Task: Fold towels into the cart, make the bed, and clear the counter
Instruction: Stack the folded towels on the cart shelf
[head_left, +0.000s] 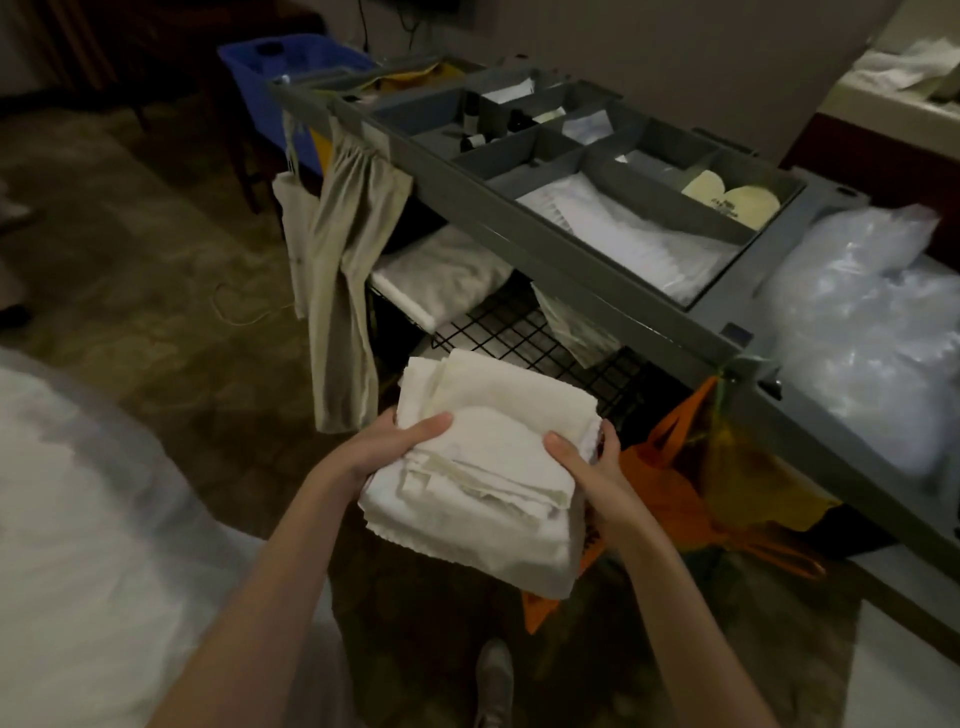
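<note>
A stack of folded white towels (493, 467) hangs in mid-air in front of the grey housekeeping cart (545, 244). My left hand (400, 441) grips the stack's left side, thumb on top. My right hand (587, 467) grips its right side, thumb on top as well, fingers hidden underneath. The stack's far edge reaches toward the cart's black wire shelf (519, 332), where a folded white linen (441, 275) lies at the left. The white bed (78, 519) fills the lower left.
The cart's top tray holds small bottles, packets and white linen (623, 239). A beige curtain (348, 270) hangs off the cart's left corner. An orange bag (691, 467) hangs below its right side, next to a clear plastic bag (862, 322). A blue bin (280, 73) stands behind.
</note>
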